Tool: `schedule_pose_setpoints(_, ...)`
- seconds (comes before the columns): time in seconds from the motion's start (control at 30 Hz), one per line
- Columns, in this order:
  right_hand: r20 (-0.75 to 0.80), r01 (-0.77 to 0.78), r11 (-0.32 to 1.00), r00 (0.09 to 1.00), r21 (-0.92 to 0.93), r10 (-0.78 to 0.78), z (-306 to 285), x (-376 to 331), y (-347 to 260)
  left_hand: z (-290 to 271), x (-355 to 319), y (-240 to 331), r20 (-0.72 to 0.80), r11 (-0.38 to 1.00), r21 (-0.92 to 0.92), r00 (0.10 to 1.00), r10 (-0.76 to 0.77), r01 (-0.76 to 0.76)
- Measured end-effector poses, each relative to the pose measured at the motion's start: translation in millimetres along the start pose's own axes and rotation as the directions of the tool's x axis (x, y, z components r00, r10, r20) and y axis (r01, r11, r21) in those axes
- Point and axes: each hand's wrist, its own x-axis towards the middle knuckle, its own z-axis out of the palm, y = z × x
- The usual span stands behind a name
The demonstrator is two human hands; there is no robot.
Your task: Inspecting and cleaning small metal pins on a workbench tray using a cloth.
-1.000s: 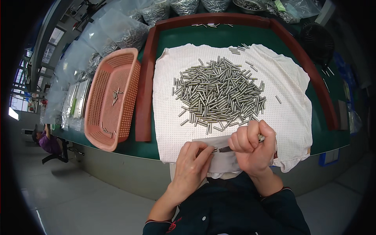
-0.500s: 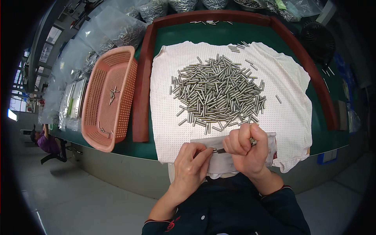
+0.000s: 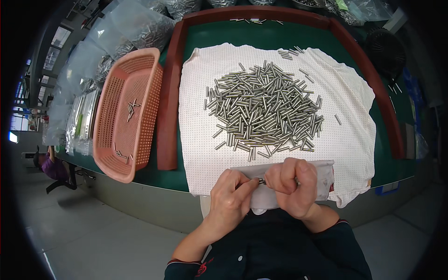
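At the near edge of the bench my hands meet over a grey cloth (image 3: 265, 201). My left hand (image 3: 227, 199) is closed, with thumb and index finger pinching a small metal pin (image 3: 261, 181) by its end. Closed in a fist around a slim tool, mostly hidden by the fingers, my right hand (image 3: 297, 189) presses close against the pin's other end. Just beyond them, a large heap of short shiny metal pins (image 3: 266, 109) lies on a white dotted cloth (image 3: 196, 121). A few pins lie loose around the heap.
Left of the cloth stands a pink plastic basket (image 3: 148, 126) holding several pins. A dark red raised border (image 3: 167, 126) frames the green bench top (image 3: 210, 35). Clear bags of pins (image 3: 149, 30) line the back and left. A person in purple (image 3: 53, 168) sits far left.
My right hand has moved slightly left and down toward my left hand, and the tool's dark shaft between them is now mostly covered. The whole view has shifted slightly.
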Motion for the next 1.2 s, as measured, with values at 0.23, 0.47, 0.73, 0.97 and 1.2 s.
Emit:
schedule_pose_setpoints(0.23,0.077,0.172,0.950,0.985,-0.260,-0.157,15.5,-2.5,2.6,-2.3,0.8,0.6,-0.016,1.000,-0.012,1.000,0.022,-0.022)
schedule_pose_setpoints(0.47,-0.074,-0.024,0.987,0.997,0.159,0.036,-10.9,7.0,-10.0,2.6,-4.6,2.3,-0.027,0.999,0.022,0.999,0.038,-0.037)
schedule_pose_setpoints(0.73,-0.100,-0.054,0.981,0.992,0.185,0.073,-9.8,5.9,-6.7,3.0,-5.6,3.8,-0.037,0.998,0.051,0.998,0.041,-0.039)
schedule_pose_setpoints(0.97,-0.077,-0.057,0.974,0.994,0.220,0.076,-10.4,5.8,-4.8,3.0,-5.7,3.0,-0.044,0.998,0.051,0.998,0.039,-0.036)
schedule_pose_setpoints(1.2,-0.043,-0.044,0.986,0.998,0.161,0.052,-8.9,5.1,-3.7,2.0,-3.5,1.9,-0.033,0.999,0.025,0.999,0.034,-0.033)
